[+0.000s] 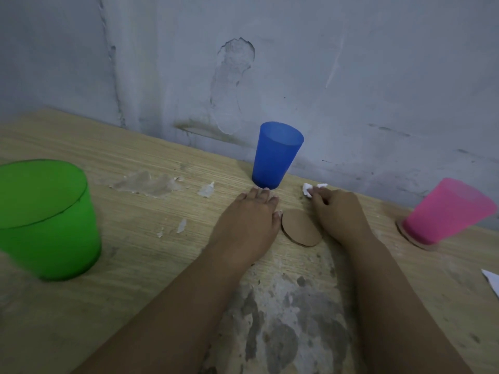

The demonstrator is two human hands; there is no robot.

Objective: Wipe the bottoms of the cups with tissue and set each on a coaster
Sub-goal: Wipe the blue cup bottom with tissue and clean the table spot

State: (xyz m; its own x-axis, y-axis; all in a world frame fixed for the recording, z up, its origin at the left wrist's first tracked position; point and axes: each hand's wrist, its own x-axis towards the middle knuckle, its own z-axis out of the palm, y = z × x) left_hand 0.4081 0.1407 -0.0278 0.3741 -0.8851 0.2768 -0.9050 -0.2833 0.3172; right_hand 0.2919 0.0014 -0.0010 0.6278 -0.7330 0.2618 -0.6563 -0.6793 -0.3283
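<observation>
- Translucent blue cup (276,155) stood upright beside a bare round cardboard coaster (302,228).
- Left hand (249,220) lay flat, fingers relaxed.
- Right hand (333,211) pinched crumpled white tissue (307,189).

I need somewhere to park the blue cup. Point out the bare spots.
Free: wood between the green cup and left hand; also between right hand and pink cup. Crowded: around the bare coaster, tucked between both hands, near the blue cup.

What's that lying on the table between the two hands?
A round brown coaster, flat on the table with no cup on it, lies between the left hand and the right hand, seen in the head view.
</observation>
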